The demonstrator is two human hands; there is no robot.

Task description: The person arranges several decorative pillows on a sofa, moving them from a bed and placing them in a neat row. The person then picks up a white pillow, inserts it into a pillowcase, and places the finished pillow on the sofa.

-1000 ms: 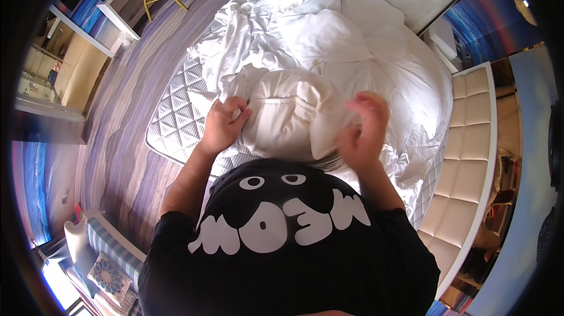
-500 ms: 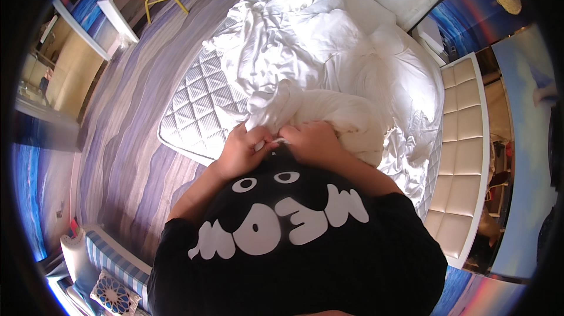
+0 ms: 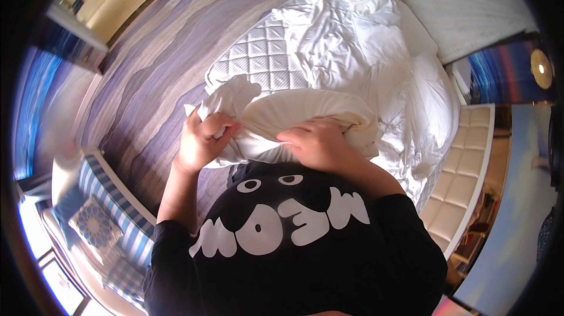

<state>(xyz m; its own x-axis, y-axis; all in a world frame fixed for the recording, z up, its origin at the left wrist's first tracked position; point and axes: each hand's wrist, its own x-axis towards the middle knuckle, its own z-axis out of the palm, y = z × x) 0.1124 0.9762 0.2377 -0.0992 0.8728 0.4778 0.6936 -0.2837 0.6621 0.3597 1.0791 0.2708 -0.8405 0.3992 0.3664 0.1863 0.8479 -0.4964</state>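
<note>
A plump off-white pillow (image 3: 308, 103) in a white pillowcase is held up against my chest, over the bed's near edge. My left hand (image 3: 204, 139) is closed on the loose, bunched end of the pillowcase (image 3: 232, 94), which sticks up past my fingers. At the near side of the pillow, my right hand (image 3: 317, 141) pinches the cloth edge, thumb and fingers together. Folds hide part of the pillowcase's opening.
Behind the pillow lies a bed with a quilted mattress (image 3: 261, 54) and a rumpled white duvet (image 3: 364, 39). A padded beige headboard (image 3: 461, 169) stands at the right. Left are the wavy-patterned floor (image 3: 153, 57) and a blue-striped sofa (image 3: 114, 189) with cushions (image 3: 97, 222).
My left hand has moved left, away from my right hand, pulling the pillowcase end along. The pillow now lies stretched across between them. My view has turned toward the sofa.
</note>
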